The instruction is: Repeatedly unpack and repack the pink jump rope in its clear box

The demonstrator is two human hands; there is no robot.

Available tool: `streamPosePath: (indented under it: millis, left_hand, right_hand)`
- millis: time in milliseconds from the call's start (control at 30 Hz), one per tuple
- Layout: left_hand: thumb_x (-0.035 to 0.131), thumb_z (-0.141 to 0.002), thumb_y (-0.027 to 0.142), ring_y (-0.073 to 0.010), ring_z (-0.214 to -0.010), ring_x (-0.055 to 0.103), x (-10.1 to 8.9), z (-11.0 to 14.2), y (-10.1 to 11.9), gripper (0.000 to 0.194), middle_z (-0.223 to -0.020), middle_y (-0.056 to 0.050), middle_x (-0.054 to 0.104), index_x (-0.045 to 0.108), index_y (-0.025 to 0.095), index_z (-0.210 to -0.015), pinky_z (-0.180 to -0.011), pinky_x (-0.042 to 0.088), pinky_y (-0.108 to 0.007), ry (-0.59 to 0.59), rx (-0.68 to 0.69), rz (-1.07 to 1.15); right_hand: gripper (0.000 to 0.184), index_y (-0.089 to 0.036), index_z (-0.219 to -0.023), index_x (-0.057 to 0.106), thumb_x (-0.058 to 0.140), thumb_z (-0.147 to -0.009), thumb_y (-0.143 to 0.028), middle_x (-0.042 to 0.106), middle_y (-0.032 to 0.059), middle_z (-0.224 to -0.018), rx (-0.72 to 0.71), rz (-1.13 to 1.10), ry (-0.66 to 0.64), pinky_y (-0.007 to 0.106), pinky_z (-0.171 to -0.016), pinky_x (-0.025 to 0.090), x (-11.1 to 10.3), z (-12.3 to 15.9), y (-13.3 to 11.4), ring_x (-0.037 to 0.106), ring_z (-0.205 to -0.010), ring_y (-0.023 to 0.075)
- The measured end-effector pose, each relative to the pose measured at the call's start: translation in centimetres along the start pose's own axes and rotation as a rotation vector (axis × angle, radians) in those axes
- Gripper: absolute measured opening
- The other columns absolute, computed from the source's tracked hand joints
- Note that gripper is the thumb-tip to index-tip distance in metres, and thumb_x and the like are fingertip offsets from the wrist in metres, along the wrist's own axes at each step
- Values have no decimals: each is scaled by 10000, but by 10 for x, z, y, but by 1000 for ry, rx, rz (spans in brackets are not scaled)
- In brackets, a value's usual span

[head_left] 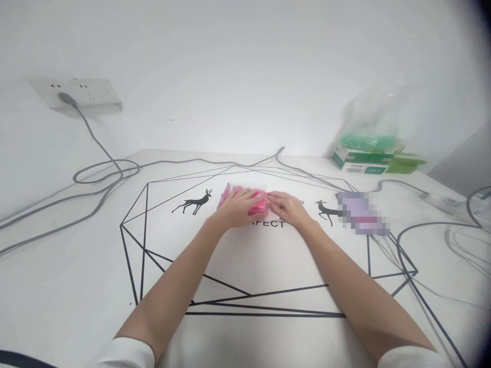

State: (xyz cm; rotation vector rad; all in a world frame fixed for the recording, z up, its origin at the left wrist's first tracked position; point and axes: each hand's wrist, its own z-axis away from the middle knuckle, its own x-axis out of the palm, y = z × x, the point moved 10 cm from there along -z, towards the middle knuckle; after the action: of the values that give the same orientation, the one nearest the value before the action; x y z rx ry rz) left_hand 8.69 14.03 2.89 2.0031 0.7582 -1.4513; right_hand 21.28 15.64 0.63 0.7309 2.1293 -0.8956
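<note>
A small clear package with bright pink contents (260, 205) lies on the white tabletop in the middle of the view. Across its top and near side my left hand (240, 208) is laid, fingers curved around it and holding it. At the package's right end my right hand (287, 207) has its thumb and fingers closed together, pinching the end edge. What exactly the pink contents are, I cannot make out. Part of the package is hidden under my left hand.
Grey cables (184, 162) run along the back from a wall socket (90, 94). To the right lies a purple, blurred-out flat object (362, 212). At the back right, green-and-white boxes (362, 161) stand under a clear plastic bag (372, 115). More cables loop at the right.
</note>
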Motion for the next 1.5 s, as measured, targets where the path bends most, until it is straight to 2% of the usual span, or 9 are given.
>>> streamPosePath:
  millis: [233, 400, 533, 733, 867, 1000, 1133, 1233, 1500]
  left_hand:
    - [417, -859, 790, -364, -1503, 181, -2, 17, -50, 764, -1611, -56, 305, 338, 411, -1517, -1180, 120, -635, -229, -189, 92]
    - [479, -840, 774, -356, -1493, 214, -5, 22, -61, 798, -1600, -82, 322, 407, 330, -1499, -1178, 250, -527, -196, -183, 143]
    - [513, -867, 717, -372, -1492, 207, -4, 23, -62, 727, -1581, -82, 355, 415, 362, -1494, -1154, 305, -525, -148, -158, 185]
    - [567, -884, 639, -378, -1449, 315, -5, 21, -62, 651, -1536, -102, 423, 447, 385, -1471, -1102, 378, -545, -73, -102, 142]
    - [544, -888, 658, -382, -1452, 307, -8, 21, -62, 651, -1537, -94, 427, 438, 392, -1472, -1115, 336, -587, -88, -105, 96]
    - [506, -876, 713, -386, -1452, 297, -12, 16, -45, 671, -1541, -88, 424, 428, 404, -1467, -1133, 189, -686, -91, -95, 50]
    - [538, -919, 594, -312, -1401, 391, -15, 4, 0, 520, -1469, -52, 509, 514, 358, -1382, -1170, 169, -624, 28, 38, 2]
    - [558, -944, 448, -286, -1367, 439, 0, -1, 31, 361, -1449, -85, 524, 618, 269, -1251, -1166, 239, -552, 54, 163, -86]
    - [578, -929, 372, -326, -1326, 478, 19, -3, 42, 281, -1411, -100, 563, 655, 217, -1151, -1105, 330, -550, 68, 157, -155]
  right_hand:
    - [428, -267, -1319, 643, 372, -1026, -418, 589, 48, -1413, -13, -89, 75, 439, -1174, 392, -3, 0, -15, 499, -1361, 235]
    - [477, -303, -1414, 543, 339, -1025, -489, 406, 12, -1569, 11, -235, 28, 490, -1220, 288, 10, -2, -23, 261, -1502, 233]
    - [517, -302, -1444, 505, 359, -1008, -538, 331, 20, -1609, 59, -275, -1, 524, -1223, 245, 18, -3, -24, 151, -1531, 248]
    - [531, -301, -1429, 520, 415, -980, -565, 381, 34, -1583, 121, -319, 40, 499, -1225, 243, 12, -3, -13, 247, -1506, 253]
    - [560, -306, -1477, 450, 455, -970, -542, 390, 41, -1579, 126, -382, 42, 488, -1218, 263, 1, -1, -3, 315, -1480, 254]
    - [679, -311, -1514, 383, 586, -900, -520, 353, 51, -1598, 88, -399, -57, 500, -1207, 280, 0, 2, 5, 314, -1478, 284]
    - [685, -314, -1516, 370, 611, -886, -430, 327, 48, -1609, 81, -437, -28, 474, -1192, 310, -2, 3, 15, 274, -1496, 263]
    - [724, -320, -1518, 361, 632, -846, -326, 305, 43, -1617, 72, -451, -34, 469, -1187, 318, 0, 3, 17, 249, -1505, 251]
    - [917, -363, -1546, 276, 662, -730, -198, 228, 25, -1644, 117, -436, -145, 495, -1188, 309, 13, 6, 28, 233, -1510, 265]
